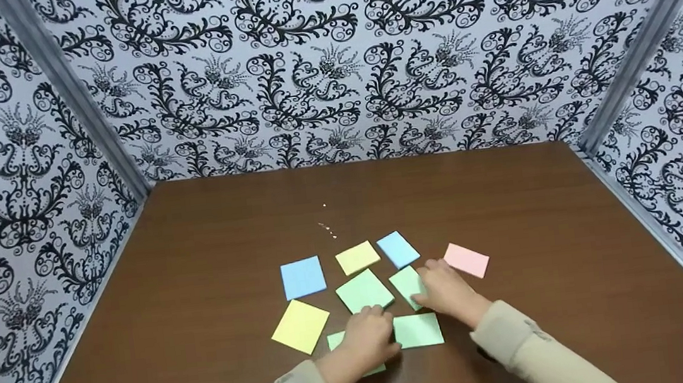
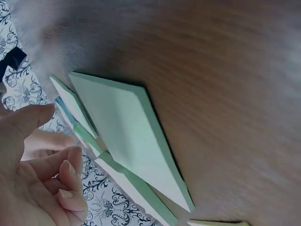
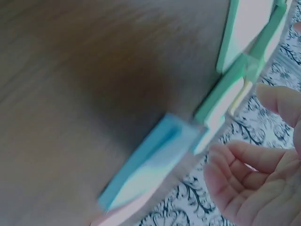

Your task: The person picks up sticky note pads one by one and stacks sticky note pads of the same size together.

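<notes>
In the head view my left hand (image 1: 363, 341) is over a green sticky-note pad (image 1: 336, 339) and hides most of it. The left wrist view shows that hand's fingers loosely bent, thumb apart, nothing between them. My right hand (image 1: 450, 288) is at the right side of a small green pad (image 1: 405, 286), covering part of it. In the right wrist view its fingers are bent and apart from the thumb, with nothing held. A green rectangular pad (image 1: 418, 330) lies between the hands, and a green square pad (image 1: 364, 290) lies just beyond the left one.
Left of the hands lie a yellow square pad (image 1: 300, 326) and a blue square pad (image 1: 303, 277). Farther back are a small yellow pad (image 1: 358, 257) and a small blue pad (image 1: 398, 249). A pink pad (image 1: 467, 260) lies at the right. White specks (image 1: 327, 226) dot the brown table (image 1: 225, 229); patterned walls enclose it.
</notes>
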A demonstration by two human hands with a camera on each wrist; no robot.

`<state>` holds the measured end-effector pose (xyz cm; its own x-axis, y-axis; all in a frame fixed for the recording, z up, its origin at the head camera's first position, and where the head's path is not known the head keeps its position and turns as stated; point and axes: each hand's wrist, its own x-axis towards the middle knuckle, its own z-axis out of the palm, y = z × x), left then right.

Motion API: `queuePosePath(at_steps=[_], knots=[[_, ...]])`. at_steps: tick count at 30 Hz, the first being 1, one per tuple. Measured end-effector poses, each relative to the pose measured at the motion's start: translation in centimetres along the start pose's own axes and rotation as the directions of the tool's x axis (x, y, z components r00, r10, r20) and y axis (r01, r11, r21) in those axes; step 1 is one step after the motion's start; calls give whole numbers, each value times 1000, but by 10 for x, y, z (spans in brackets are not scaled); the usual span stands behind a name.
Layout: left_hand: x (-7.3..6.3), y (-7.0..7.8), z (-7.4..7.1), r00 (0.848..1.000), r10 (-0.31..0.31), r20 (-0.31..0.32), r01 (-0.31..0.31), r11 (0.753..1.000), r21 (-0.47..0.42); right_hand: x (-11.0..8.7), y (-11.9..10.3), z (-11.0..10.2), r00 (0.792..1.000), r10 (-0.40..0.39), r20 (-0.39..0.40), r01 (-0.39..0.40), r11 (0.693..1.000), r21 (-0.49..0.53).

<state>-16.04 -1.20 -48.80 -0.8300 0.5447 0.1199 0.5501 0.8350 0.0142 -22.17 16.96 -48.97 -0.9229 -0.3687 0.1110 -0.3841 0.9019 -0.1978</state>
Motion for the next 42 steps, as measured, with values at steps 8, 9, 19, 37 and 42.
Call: queuePosePath(at_steps=[8,9,19,37,42], knots=[[3,6,7,997,-31,77,23,995,98,15,-11,14,994,93,65,-86,991,-104],[3,6,8,996,-35,82,26,994,104,16,-12,14,993,94,70,-87,991,-97],[5,6,8,997,-48,64,43,996,80,14,-8,7,991,9,130,-2,998,-59],[9,8,6,993,-63,102,62,998,6,13,15,-1,940,-252,229,244,968,62],[11,8,7,990,-77,115,76,997,13,17,16,0,920,-328,215,330,944,29]])
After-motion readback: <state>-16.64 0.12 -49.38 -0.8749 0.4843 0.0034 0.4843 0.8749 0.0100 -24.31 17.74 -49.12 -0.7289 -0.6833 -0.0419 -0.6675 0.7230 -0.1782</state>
